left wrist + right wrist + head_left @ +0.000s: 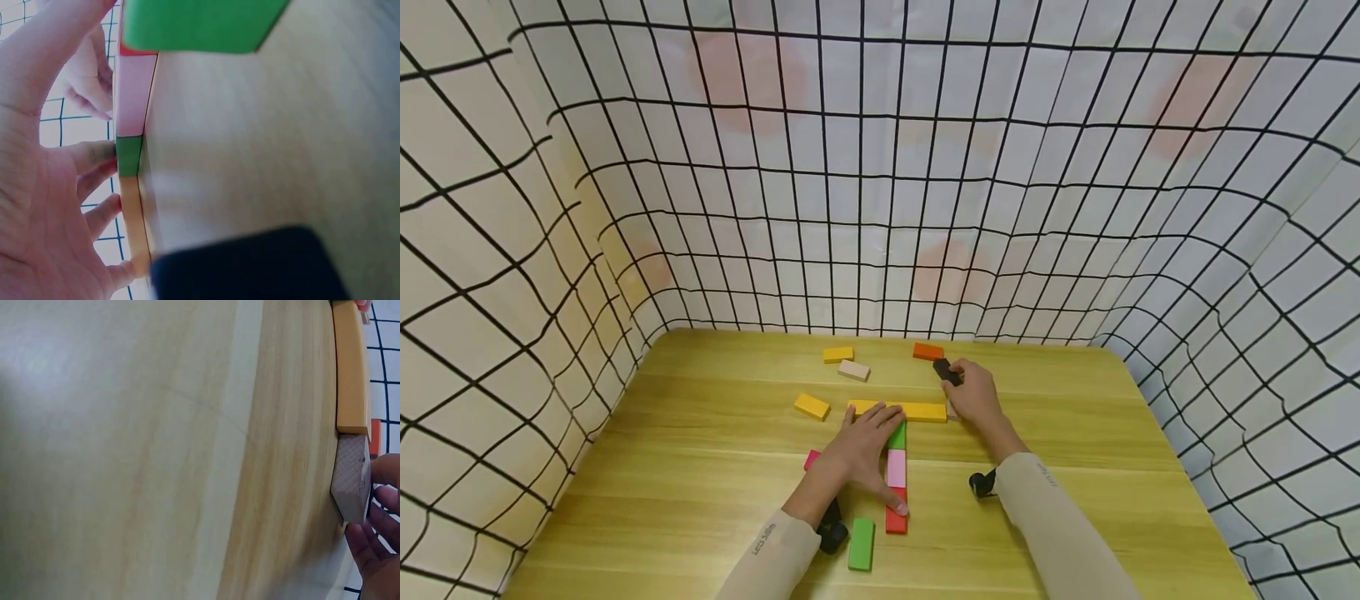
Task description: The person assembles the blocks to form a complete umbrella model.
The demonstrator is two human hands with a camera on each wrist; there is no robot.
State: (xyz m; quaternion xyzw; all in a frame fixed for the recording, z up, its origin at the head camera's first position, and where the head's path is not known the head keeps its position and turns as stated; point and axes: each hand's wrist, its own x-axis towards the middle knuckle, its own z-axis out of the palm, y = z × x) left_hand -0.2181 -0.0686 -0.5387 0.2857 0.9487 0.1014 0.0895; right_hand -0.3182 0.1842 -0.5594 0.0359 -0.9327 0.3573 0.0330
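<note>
Flat coloured blocks lie on the wooden table in a T shape. Its crossbar is a row of yellow blocks (pixel 925 412), with a plain wooden block (pixel 352 472) at the right end. Down the stem run a green block (pixel 898 437), a pink block (pixel 897 468) and a red block (pixel 896 524). My left hand (pixel 859 454) spreads over the stem's left side, fingertips at the yellow row and thumb on the red block. Behind the crossbar's right end, my right hand (pixel 976 396) pinches a black block (pixel 947 372) between thumb and fingers.
Loose blocks lie around: yellow (pixel 838 355), pale wood (pixel 853 371) and orange-red (pixel 928 352) at the back, another yellow block (pixel 812 407) at left. A magenta block (pixel 812 459) is partly hidden by my left arm; a green block (pixel 861 545) lies in front. Black wire mesh (pixel 865 200) surrounds the table.
</note>
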